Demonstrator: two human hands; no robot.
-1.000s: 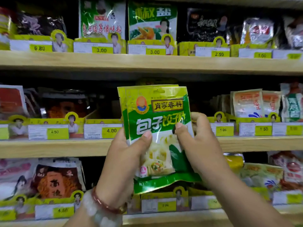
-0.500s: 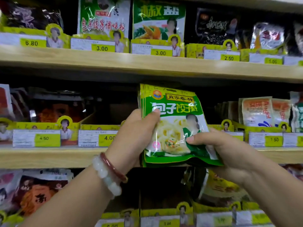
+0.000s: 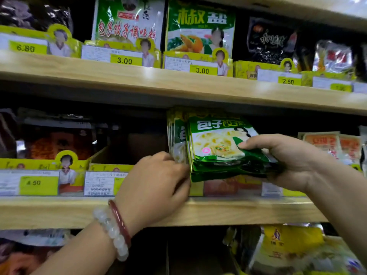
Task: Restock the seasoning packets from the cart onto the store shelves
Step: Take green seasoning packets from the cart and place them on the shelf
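Seasoning packets pinched in right hand

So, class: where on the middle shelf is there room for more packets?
The box between the dark packets and the green packets looks empty. Right of the green packets, orange packets crowd the shelf.
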